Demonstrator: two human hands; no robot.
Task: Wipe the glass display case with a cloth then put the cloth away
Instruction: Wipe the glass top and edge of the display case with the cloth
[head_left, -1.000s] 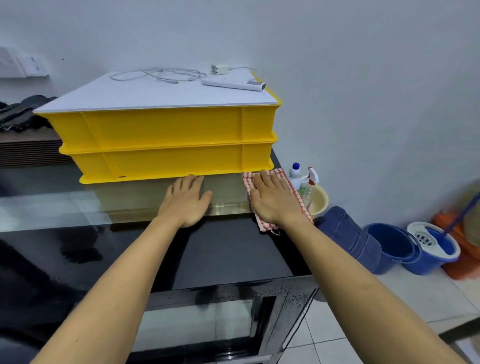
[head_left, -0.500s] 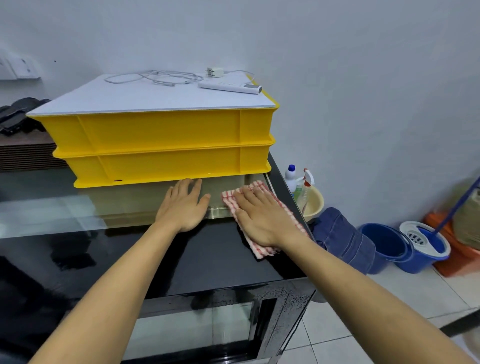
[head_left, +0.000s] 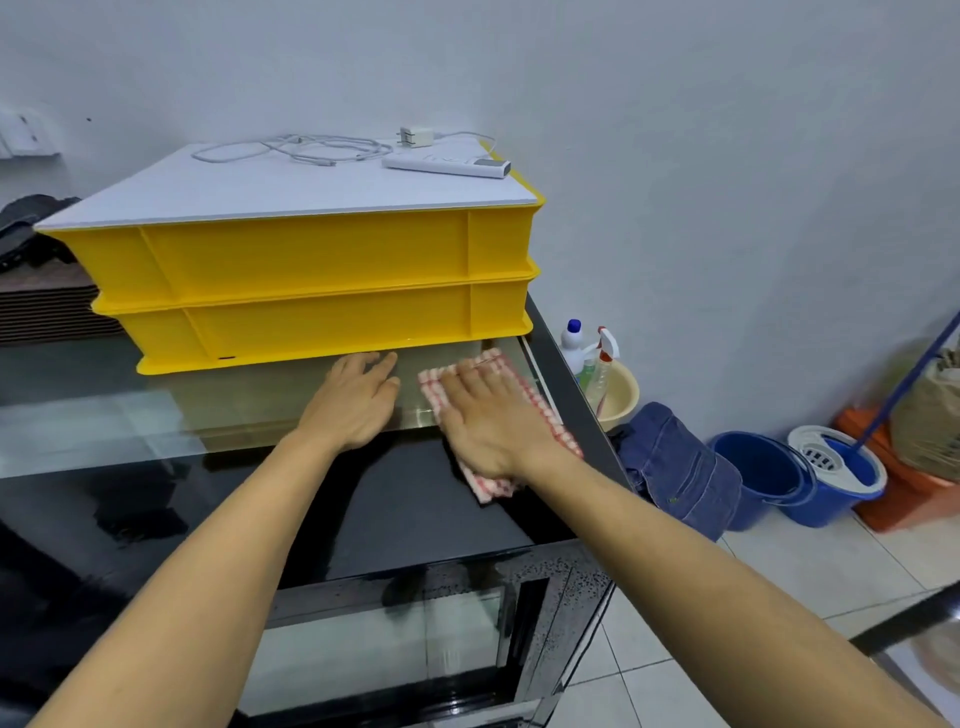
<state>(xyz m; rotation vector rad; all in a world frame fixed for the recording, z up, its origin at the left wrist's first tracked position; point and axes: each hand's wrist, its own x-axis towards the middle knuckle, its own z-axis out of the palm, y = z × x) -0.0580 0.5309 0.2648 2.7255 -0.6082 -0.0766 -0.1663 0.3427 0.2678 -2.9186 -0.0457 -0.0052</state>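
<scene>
The right hand (head_left: 488, 431), fingers flat, has swept the red-and-white checked cloth (head_left: 545, 415) leftward across the glass display case's surface (head_left: 104, 415), toward the flat, empty left hand (head_left: 353, 400); wiping continues.

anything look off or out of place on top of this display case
Nothing spilled or broken. The oddity: two stacked yellow crates sit on the glass top, covering the back of it, so the right hand pressing the checked cloth reaches only the front strip. The left hand rests flat beside it.
</scene>
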